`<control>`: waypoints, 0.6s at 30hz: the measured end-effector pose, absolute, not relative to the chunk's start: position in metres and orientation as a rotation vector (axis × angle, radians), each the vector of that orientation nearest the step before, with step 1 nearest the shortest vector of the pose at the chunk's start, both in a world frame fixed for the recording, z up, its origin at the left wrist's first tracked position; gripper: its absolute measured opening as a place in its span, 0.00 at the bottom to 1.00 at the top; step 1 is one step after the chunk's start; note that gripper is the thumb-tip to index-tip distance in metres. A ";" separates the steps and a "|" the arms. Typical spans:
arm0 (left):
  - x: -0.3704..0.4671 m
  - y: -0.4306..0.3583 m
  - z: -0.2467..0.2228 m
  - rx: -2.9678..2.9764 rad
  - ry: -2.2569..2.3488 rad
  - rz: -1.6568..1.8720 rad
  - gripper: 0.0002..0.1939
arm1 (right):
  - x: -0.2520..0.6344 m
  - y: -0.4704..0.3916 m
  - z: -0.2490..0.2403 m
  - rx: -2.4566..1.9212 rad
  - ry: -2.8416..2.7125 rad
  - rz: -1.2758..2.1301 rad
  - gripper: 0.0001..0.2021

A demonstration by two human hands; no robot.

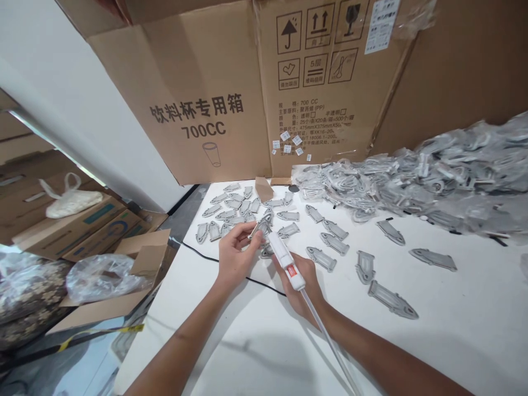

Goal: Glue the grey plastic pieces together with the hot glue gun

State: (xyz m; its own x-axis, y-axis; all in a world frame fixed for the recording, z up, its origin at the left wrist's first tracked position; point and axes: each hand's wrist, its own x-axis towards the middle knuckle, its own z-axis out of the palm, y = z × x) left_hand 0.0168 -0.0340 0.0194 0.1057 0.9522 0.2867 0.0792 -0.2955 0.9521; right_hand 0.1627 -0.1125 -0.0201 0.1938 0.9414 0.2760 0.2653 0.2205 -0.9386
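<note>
My left hand (237, 250) is closed on a small grey part (262, 224), gripped between thumb and fingers above the white table (243, 335). A white handheld tool (286, 260) with a red label and a pale cable is in my right hand (303, 280), its fingers wrapped round it from below. The tool's front end is close beside the grey part; contact between them cannot be made out. Several similar grey parts (389, 300) lie flat on the table, behind my hands and to the right.
A heap of plastic-wrapped grey parts (433, 170) covers the back right. Large cardboard boxes (214, 71) stand behind the table. A black cord (264, 284) crosses under my hands. An open carton (160, 258) is at the left.
</note>
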 end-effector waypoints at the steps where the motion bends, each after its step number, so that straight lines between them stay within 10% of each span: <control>1: 0.016 -0.034 0.021 1.583 1.057 1.304 0.14 | 0.163 -0.113 -0.019 -1.297 -1.295 0.756 0.15; 18: -0.007 -0.011 0.026 2.192 1.196 1.351 0.11 | 0.166 -0.108 -0.009 -1.254 -1.044 1.138 0.25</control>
State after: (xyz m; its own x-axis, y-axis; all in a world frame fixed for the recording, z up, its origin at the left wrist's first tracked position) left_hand -0.0070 -0.0109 0.0261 0.2107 0.7775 0.5925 0.4944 -0.6076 0.6216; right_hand 0.1664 -0.1083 -0.0094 0.1525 0.9879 -0.0281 -0.0574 -0.0195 -0.9982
